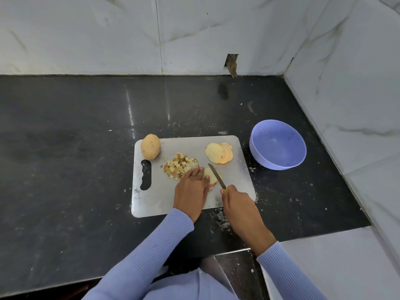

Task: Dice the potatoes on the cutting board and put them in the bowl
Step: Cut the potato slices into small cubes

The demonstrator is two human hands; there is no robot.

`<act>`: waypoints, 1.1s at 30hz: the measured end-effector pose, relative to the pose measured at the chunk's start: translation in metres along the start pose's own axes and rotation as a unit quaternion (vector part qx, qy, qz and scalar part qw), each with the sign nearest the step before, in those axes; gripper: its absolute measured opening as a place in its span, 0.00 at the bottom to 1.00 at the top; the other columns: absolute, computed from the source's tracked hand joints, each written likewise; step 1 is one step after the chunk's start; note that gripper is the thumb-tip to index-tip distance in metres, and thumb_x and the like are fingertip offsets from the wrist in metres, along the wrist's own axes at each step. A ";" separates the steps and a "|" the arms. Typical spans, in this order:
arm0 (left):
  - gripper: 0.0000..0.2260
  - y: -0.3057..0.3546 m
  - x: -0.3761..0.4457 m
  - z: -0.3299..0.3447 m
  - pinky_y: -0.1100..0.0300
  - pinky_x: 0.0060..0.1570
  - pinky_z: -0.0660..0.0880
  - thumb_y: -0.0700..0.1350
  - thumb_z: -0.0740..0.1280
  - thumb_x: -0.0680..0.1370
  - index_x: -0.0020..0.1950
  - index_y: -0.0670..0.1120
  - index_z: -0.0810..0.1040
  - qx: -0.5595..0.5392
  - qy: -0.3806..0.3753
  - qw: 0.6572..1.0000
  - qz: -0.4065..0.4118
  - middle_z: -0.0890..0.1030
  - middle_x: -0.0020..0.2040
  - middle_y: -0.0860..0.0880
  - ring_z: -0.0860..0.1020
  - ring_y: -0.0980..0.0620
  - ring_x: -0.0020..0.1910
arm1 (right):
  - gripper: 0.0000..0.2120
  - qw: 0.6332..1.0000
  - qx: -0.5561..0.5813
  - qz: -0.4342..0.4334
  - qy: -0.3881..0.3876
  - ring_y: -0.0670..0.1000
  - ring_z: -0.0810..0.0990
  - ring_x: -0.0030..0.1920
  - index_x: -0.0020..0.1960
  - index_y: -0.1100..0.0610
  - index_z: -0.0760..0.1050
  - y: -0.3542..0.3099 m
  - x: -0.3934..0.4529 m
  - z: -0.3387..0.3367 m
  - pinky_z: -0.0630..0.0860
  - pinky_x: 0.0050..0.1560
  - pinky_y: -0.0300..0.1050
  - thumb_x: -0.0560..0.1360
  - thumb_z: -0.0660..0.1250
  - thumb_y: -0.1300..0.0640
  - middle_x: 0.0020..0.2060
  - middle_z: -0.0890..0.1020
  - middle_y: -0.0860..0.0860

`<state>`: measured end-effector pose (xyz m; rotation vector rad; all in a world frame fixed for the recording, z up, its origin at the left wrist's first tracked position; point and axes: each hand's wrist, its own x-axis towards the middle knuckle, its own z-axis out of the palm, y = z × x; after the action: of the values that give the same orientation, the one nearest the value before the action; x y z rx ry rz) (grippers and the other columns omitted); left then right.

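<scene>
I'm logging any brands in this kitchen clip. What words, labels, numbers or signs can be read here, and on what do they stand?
None: no readable text shows anywhere in the head view.
Cutting board: bare metal, no print.
Bowl: plain lilac, no label.
Knife: no marking visible on the blade; the handle is hidden in the right hand.
Wall tiles: only marble veining.

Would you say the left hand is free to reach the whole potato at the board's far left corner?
Probably yes. The left hand holds down the potato piece being cut, so it must let go first; only the low pile of dice lies between it and the whole potato.
</scene>
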<state>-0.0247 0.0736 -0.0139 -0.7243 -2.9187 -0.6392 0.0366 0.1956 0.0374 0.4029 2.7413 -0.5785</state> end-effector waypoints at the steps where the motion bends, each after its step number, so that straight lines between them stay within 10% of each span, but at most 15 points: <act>1: 0.09 0.001 0.000 0.000 0.51 0.55 0.75 0.42 0.77 0.68 0.47 0.41 0.85 -0.002 0.006 1.000 0.005 0.82 0.52 0.41 0.81 0.42 0.54 | 0.14 1.000 -0.003 -0.001 -0.004 0.47 0.72 0.34 0.50 0.54 0.64 -0.002 0.001 0.000 0.64 0.30 0.40 0.83 0.47 0.47 0.36 0.73 0.49; 22: 0.09 0.006 0.001 0.000 0.55 0.48 0.78 0.39 0.80 0.64 0.42 0.41 0.85 0.001 0.060 0.998 0.022 0.84 0.46 0.42 0.83 0.45 0.46 | 0.12 0.993 -0.092 0.050 -0.055 0.51 0.81 0.47 0.59 0.54 0.62 0.018 -0.038 0.014 0.71 0.44 0.42 0.84 0.45 0.49 0.46 0.79 0.50; 33: 0.10 -0.001 -0.008 0.001 0.48 0.60 0.71 0.43 0.76 0.69 0.48 0.42 0.85 0.040 0.081 0.996 0.028 0.82 0.52 0.39 0.80 0.42 0.55 | 0.14 1.000 -0.018 0.017 0.002 0.50 0.77 0.36 0.52 0.56 0.66 0.004 -0.021 -0.003 0.74 0.39 0.45 0.83 0.47 0.48 0.36 0.75 0.49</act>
<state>-0.0182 0.0696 -0.0168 -0.7089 -2.7487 -0.5445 0.0563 0.1965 0.0461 0.4419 2.7395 -0.5201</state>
